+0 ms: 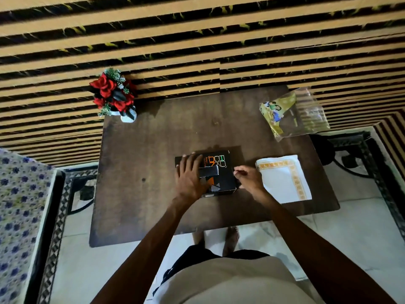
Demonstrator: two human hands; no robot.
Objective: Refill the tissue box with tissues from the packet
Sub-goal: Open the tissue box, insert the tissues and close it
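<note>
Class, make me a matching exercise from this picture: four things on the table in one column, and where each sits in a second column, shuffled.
Things
1. tissue box
2. flower vase
3. packet
4. tissues

Places
A. far left corner of the table
B. under the left hand
C. far right corner
D. beside the right hand, lying flat

Pairs: 1-B, 2-A, 3-C, 4-D

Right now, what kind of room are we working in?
Probably a home living room. A low dark wooden table stands on a pale tiled floor, beside a floral-patterned fabric seat, with a vase of red artificial flowers on the table's far corner.
</note>
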